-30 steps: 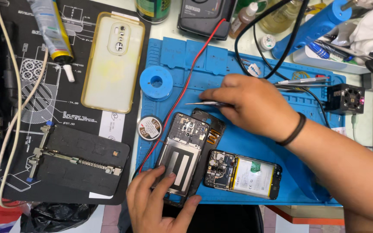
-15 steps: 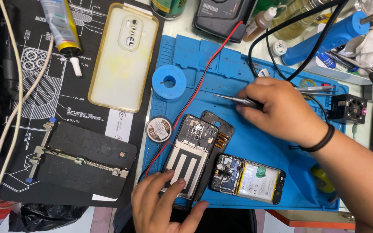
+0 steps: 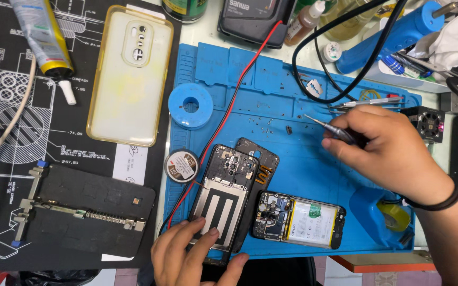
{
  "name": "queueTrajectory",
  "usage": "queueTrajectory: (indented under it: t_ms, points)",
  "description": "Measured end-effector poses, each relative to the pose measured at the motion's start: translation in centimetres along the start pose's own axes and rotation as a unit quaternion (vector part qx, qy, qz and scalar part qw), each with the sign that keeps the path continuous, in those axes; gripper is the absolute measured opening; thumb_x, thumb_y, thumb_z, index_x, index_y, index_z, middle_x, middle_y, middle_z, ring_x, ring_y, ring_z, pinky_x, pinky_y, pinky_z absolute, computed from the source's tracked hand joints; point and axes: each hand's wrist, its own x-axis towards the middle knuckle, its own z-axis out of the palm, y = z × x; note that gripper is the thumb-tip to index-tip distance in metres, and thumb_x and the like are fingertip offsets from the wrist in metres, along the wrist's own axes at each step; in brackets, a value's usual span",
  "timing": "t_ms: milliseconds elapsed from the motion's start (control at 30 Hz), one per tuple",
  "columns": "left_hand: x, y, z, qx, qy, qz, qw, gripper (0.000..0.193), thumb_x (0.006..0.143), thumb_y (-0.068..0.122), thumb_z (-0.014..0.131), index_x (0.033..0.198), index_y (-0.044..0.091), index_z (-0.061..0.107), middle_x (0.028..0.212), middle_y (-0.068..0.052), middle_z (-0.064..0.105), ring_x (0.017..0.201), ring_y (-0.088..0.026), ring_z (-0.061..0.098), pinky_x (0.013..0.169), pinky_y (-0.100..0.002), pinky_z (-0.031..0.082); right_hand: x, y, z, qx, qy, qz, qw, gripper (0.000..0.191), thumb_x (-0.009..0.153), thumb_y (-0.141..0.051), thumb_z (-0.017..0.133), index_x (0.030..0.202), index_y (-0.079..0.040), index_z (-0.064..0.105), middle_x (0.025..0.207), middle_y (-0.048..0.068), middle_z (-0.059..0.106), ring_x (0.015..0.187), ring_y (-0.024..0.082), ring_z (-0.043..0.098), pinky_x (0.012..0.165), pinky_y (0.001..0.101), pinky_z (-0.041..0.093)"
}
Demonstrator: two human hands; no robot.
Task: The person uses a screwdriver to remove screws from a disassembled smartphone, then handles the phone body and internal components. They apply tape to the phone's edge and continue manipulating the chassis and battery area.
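My left hand (image 3: 189,257) presses on the lower end of an opened phone back frame (image 3: 223,198) that lies on the blue work mat (image 3: 271,95). A thin black cover piece (image 3: 261,161) sticks out from under that frame. To its right lies the phone's main body (image 3: 299,218) with its battery and circuit board showing. Over the right side of the mat, my right hand (image 3: 393,153) is closed on a slim screwdriver (image 3: 328,128), whose tip points up-left. A black band circles that wrist.
A yellowish clear phone case (image 3: 129,74), a glue tube (image 3: 46,39) and a black clamp jig (image 3: 80,217) lie on the black mat at left. A blue solder spool (image 3: 190,107), a round tin (image 3: 182,166), red and black cables, tweezers (image 3: 367,103) and a blue tool (image 3: 393,34) crowd the mat.
My right hand has moved right and away from the phone frame, taking the screwdriver with it. My left hand stays pressed on the frame's lower end.
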Motion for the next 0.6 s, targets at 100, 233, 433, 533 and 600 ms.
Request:
queueTrajectory:
  t_ms: [100, 233, 433, 533, 600]
  points:
    - [-0.3, -0.4, 0.0, 0.024, -0.011, 0.008, 1.0, 0.049, 0.069, 0.048, 0.086, 0.093, 0.008, 0.073, 0.11, -0.013, 0.066, 0.116, -0.036, 0.054, 0.104, -0.053, 0.042, -1.1, 0.3, -0.8, -0.001, 0.01, 0.018, 1.0, 0.021, 0.078, -0.018, 0.081, 0.091, -0.005, 0.071, 0.072, 0.006, 0.062, 0.067, 0.02, 0.057, 0.057, 0.0333, 0.046]
    - [-0.7, -1.2, 0.3, 0.024, -0.003, 0.02, 1.0, 0.05, 0.072, 0.05, 0.084, 0.095, 0.009, 0.069, 0.109, -0.012, 0.065, 0.117, -0.032, 0.053, 0.103, -0.05, 0.045, -2.4, 0.7, -2.3, 0.008, -0.017, 0.022, 1.0, 0.022, 0.085, -0.013, 0.074, 0.107, -0.008, 0.075, 0.078, 0.004, 0.061, 0.07, 0.018, 0.059, 0.059, 0.0311, 0.048]
    - [-1.4, -2.4, 0.5, 0.041, -0.014, 0.022, 0.999, 0.053, 0.072, 0.053, 0.082, 0.097, 0.009, 0.066, 0.11, -0.013, 0.063, 0.118, -0.033, 0.051, 0.102, -0.049, 0.046, -3.8, 0.6, -2.5, -0.089, -0.009, 0.083, 0.993, 0.028, 0.078, -0.013, 0.077, 0.106, -0.009, 0.076, 0.077, 0.006, 0.064, 0.064, 0.02, 0.061, 0.053, 0.0331, 0.05]
    - [-1.5, -2.8, 0.5, 0.04, -0.019, 0.032, 0.999, 0.055, 0.073, 0.053, 0.081, 0.098, 0.007, 0.065, 0.11, -0.014, 0.062, 0.118, -0.034, 0.051, 0.101, -0.05, 0.047, -3.8, 0.2, -2.3, -0.103, -0.003, 0.084, 0.991, 0.028, 0.077, -0.015, 0.079, 0.104, -0.01, 0.076, 0.078, 0.007, 0.064, 0.063, 0.02, 0.062, 0.054, 0.0341, 0.05]
    - [-1.5, -2.9, 0.5, 0.04, -0.019, 0.036, 0.998, 0.055, 0.073, 0.054, 0.08, 0.098, 0.007, 0.065, 0.11, -0.015, 0.062, 0.118, -0.034, 0.051, 0.101, -0.049, 0.047, -3.7, -0.2, -2.2, -0.1, 0.0, 0.081, 0.992, 0.027, 0.077, -0.015, 0.079, 0.103, -0.01, 0.077, 0.077, 0.006, 0.064, 0.062, 0.021, 0.062, 0.056, 0.0343, 0.05]
